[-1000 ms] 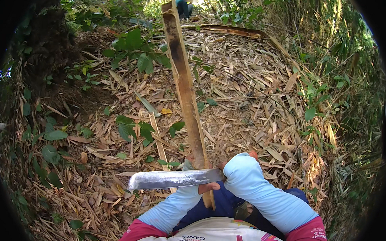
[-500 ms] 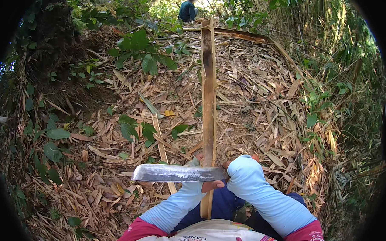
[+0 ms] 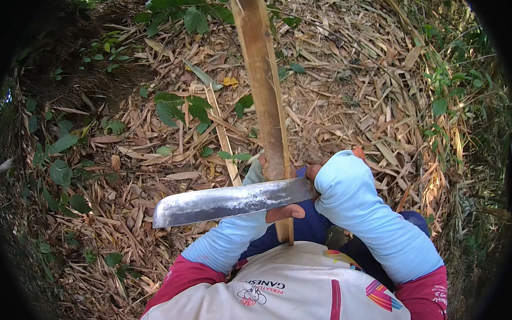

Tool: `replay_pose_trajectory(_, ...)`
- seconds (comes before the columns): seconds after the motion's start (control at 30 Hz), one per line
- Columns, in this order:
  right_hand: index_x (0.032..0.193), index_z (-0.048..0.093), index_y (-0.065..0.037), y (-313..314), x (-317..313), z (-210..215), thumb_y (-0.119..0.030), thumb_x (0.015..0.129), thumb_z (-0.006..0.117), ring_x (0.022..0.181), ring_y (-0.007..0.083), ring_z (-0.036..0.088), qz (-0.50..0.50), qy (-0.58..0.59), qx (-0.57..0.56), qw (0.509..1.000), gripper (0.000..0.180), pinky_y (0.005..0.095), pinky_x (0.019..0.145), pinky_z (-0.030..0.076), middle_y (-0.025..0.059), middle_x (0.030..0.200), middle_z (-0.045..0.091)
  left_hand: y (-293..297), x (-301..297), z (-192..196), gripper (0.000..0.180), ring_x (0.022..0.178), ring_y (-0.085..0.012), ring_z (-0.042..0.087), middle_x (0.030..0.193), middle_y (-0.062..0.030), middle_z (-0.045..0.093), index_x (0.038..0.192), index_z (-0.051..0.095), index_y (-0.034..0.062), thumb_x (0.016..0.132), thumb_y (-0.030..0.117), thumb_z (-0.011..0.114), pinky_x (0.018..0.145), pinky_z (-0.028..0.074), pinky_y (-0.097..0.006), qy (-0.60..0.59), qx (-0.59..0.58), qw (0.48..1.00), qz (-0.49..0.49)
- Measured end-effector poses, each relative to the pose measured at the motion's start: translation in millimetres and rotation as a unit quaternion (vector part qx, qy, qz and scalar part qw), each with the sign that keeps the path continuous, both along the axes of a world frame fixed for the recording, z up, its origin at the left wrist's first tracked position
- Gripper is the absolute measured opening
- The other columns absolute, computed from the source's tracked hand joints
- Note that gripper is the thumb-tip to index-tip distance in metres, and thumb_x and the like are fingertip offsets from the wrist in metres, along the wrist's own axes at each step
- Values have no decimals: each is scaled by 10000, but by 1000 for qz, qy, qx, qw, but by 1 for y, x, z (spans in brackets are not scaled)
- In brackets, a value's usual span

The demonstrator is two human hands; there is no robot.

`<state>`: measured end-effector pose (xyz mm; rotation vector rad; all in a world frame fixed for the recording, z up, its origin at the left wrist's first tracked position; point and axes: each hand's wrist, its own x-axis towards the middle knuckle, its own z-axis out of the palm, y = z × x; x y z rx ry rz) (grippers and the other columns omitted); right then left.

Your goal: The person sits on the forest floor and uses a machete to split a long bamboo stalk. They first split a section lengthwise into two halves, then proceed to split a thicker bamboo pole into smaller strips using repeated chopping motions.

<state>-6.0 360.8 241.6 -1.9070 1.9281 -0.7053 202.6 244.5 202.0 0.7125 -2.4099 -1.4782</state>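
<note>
Hands [image 3: 283, 213] grip machete [image 3: 232, 202], bamboo strip [image 3: 264, 92]

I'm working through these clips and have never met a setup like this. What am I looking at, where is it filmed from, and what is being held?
There is no robot here: these are a person's own two hands, with light blue sleeves over the forearms. Every picture comes from a fisheye camera on the person's head, looking down, so edges bend and the corners go black.

The left hand holds a long wooden strip. The right hand grips a broad knife, whose handle is hidden. The blade crosses in front of the strip; whether they touch, I cannot tell.

Dry leaves cover the ground, with green leaves and a thin slat among them.
</note>
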Motion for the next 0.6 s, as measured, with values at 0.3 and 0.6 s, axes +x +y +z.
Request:
replay_pose_trajectory(0.3,830,665,-162,7,5,-3,-214,631,714,701,275,631,8,46,-68,997,212,572,802,420,26,669,571,27,-6,19,1143,1040,-148,541,1116,-11,546,1367,332,48,544,576,924,1022,397,-355,127,58,988,71)
replay_pose_trajectory(0.6,762,654,-166,8,2,-6,-254,690,670,634,257,608,-4,45,-114,992,114,550,728,426,13,604,526,24,-12,12,1095,1062,-186,518,1114,-9,537,1334,354,75,565,684,841,1043,372,-409,121,63,987,82)
